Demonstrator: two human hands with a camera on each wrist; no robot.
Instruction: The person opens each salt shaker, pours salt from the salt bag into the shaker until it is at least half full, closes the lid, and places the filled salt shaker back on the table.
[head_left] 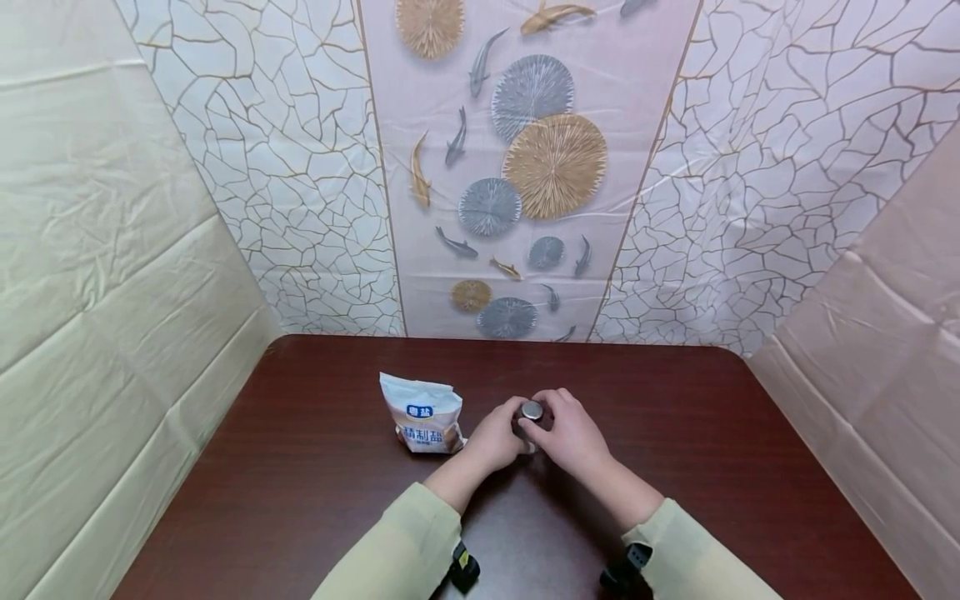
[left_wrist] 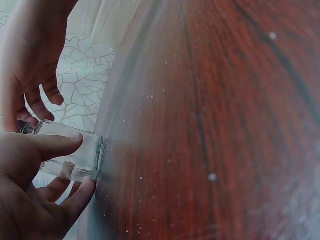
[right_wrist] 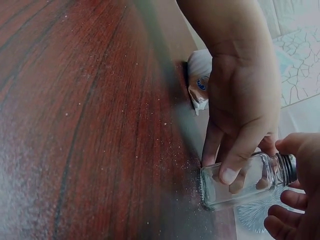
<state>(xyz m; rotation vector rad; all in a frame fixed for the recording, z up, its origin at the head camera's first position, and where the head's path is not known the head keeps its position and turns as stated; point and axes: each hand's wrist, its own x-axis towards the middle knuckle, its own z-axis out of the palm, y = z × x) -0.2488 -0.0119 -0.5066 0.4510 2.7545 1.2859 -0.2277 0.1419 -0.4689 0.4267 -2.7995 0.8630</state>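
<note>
A small square clear-glass bottle point(right_wrist: 250, 187) stands upright on the table between my two hands, with a dark ridged cap point(right_wrist: 286, 169) whose silver top shows in the head view. My left hand point(head_left: 495, 439) grips the glass body, thumb on one face and fingers on the other. At the cap, my right hand point(head_left: 573, 433) has its thumb and forefinger on either side, the other fingers loosely bent. To the left of the hands a white and blue bag of salt point(head_left: 426, 417) sits upright on the table.
Fine white grains point(left_wrist: 212, 177) are scattered over the dark red wooden table point(head_left: 300, 467) around the bottle. Behind the table hangs a patterned cloth point(head_left: 555, 167), and plain cream cloths flank it on both sides.
</note>
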